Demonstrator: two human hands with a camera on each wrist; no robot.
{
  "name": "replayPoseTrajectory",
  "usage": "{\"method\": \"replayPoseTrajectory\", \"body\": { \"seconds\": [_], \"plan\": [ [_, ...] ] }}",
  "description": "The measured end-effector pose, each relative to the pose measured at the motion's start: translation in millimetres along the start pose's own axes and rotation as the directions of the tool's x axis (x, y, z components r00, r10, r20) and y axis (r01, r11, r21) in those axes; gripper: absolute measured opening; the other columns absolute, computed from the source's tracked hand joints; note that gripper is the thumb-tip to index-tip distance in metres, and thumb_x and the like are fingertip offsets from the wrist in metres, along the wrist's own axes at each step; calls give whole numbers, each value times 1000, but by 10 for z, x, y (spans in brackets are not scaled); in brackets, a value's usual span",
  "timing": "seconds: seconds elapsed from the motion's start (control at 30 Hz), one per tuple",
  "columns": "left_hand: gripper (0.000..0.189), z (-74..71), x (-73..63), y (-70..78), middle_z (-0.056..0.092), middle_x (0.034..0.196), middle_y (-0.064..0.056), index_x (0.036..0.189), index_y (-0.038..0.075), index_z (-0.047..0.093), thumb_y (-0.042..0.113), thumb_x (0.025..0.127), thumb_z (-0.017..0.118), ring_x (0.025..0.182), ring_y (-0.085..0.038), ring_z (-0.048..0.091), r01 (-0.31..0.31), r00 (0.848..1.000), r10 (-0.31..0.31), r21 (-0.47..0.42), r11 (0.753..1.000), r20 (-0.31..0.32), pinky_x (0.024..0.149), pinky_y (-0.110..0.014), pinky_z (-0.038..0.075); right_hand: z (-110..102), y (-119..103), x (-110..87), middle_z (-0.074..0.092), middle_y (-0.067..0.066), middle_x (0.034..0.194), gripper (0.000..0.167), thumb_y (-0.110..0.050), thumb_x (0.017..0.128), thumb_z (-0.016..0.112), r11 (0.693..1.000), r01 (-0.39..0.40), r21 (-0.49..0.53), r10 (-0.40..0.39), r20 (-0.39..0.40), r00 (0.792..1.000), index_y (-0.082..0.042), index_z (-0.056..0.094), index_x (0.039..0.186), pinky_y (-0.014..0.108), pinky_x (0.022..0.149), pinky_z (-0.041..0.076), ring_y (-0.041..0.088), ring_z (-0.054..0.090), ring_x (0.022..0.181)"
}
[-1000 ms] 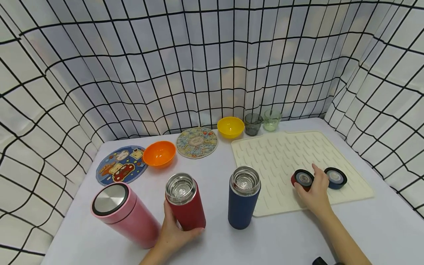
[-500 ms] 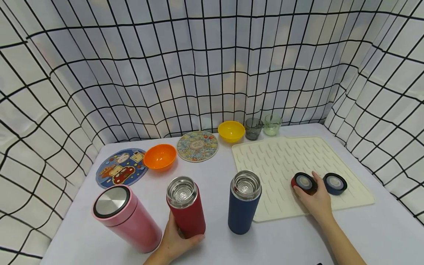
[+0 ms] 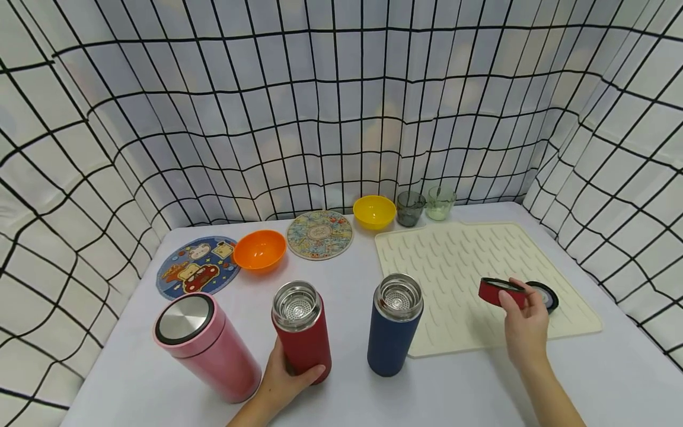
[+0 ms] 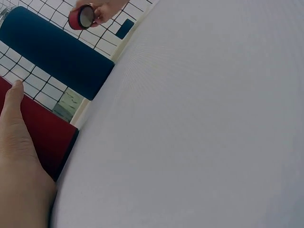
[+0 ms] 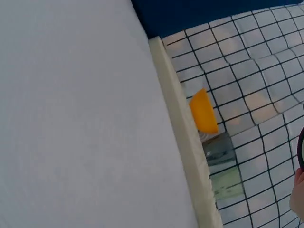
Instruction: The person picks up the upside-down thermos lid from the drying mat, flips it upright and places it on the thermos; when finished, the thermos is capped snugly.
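And there it was: the left hand [image 3: 281,381] curled round the lower part of the red bottle [image 3: 305,344], upright and uncapped on the white table [image 3: 352,400], while the right hand [image 3: 525,335] gripped the red lid [image 3: 492,292] by its side, tilted and clear of the cream mat [image 3: 421,255], near the blue lid [image 3: 546,292]. Danger lurked in 3 places! A slack grip at the lid's side could have let it drop and roll; a low swing leftward could have toppled the open blue bottle [image 3: 392,341], standing between the hands; a careless left-hand shove could have bumped the pink bottle [image 3: 221,356].
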State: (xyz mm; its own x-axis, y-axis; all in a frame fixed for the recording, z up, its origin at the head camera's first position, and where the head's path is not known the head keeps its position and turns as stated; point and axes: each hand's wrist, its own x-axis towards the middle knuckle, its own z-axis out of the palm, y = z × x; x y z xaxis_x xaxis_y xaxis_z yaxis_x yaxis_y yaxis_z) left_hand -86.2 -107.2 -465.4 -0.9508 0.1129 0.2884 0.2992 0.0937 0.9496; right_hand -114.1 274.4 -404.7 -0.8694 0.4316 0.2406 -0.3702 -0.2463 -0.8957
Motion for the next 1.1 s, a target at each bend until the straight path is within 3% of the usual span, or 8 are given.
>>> {"method": "replayPoseTrajectory", "body": {
  "seconds": [0.03,0.13,0.3,0.37,0.47,0.7,1.0,1.1],
  "plan": [
    [65,-5,-4,2,56,110,4,121,4,38,-3,69,75,98,-8,55,5,1000,-5,-2,1000,-2,84,-23,46,49,-33,-41,51,12,107,26,9,89,46,993,56,104,-60,34,998,3,48,115,15,82,44,14,55,96],
    [63,-21,-8,-1,57,109,5,120,2,39,-5,68,74,98,-7,55,-16,1000,16,-6,1000,0,84,-22,45,201,-152,-160,42,22,116,28,9,89,31,909,152,388,-221,140,965,13,44,114,27,92,42,28,52,106],
    [60,-61,1,-39,57,110,9,120,4,41,-9,69,69,99,-5,55,-116,993,117,-23,993,28,85,-20,44,447,-395,-323,38,29,122,36,5,88,31,809,127,574,-332,268,904,9,33,124,41,84,48,40,53,105],
    [58,-76,10,-58,57,111,9,121,8,42,-8,71,66,100,-6,55,-172,983,174,-37,984,53,85,-20,44,548,-471,-375,39,32,123,39,9,88,37,776,122,619,-390,319,864,9,27,126,46,82,49,44,52,103],
    [50,-87,21,-75,56,115,7,124,15,41,0,80,59,102,-8,54,-216,969,225,-87,972,102,87,-23,44,713,-564,-455,41,35,123,48,14,85,47,743,142,654,-489,385,783,13,22,125,51,84,46,44,49,107],
    [39,-112,24,-131,54,120,3,130,14,36,33,96,41,108,-10,52,-259,947,283,-159,953,154,91,-24,41,1131,-633,-647,45,32,124,65,11,72,69,792,403,459,-601,468,648,15,27,121,32,90,45,35,47,115],
    [45,-128,53,-136,51,125,1,134,11,32,37,98,31,112,-12,49,-279,939,303,-157,947,164,92,-24,40,1655,-615,-763,38,28,127,57,-6,75,73,749,599,283,-613,641,462,8,42,121,30,89,45,31,41,116],
    [46,-127,50,-130,50,125,2,135,14,32,40,97,32,112,-11,49,-242,949,270,-173,955,163,92,-24,40,1815,-595,-789,40,26,124,51,-15,79,70,701,697,150,-580,689,435,4,47,120,28,88,46,32,42,115]
  ]
}}
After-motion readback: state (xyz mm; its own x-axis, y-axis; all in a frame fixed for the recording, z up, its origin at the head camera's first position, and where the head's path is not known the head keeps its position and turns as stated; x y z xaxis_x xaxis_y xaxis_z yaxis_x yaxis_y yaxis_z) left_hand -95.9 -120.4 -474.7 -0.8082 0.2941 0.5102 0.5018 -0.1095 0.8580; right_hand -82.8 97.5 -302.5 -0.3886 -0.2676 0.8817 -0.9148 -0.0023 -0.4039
